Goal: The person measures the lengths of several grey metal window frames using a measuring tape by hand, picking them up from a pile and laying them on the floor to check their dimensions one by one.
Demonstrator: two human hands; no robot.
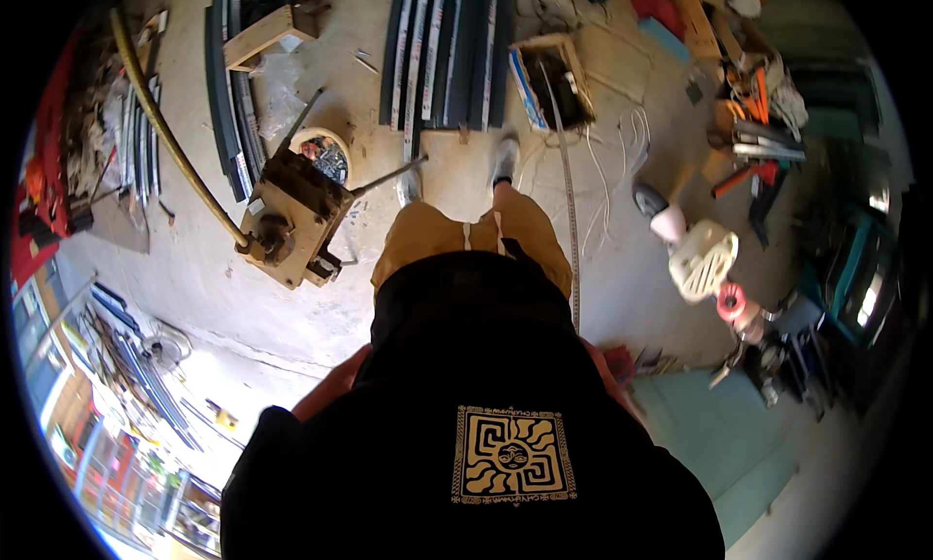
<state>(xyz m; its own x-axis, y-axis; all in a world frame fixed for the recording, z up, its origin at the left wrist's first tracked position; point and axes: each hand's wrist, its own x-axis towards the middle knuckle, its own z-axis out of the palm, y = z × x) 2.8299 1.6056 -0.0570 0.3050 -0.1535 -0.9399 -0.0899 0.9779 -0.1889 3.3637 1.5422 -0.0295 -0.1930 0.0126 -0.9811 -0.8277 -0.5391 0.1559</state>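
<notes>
My arms hang at my sides, mostly behind my black shirt (428,404). A strip of my left arm (331,383) shows beside the shirt, and a thinner strip of my right arm (601,366) on the other side. Both hands are hidden, so what they hold, if anything, does not show. Close by on the right, a long narrow strip with marks like a measuring tape (571,195) runs from an open box (583,79) down to beside my right hip. Tan shorts (437,231) and grey shoes (504,161) are below me.
Long dark profiles (450,54) lie ahead of my feet. At left stand a rusty machine (301,220) with protruding bars and a round tub (326,142) of small parts. Loose white cord (603,181) lies on the floor at right, near a cream fan-like tool (702,259).
</notes>
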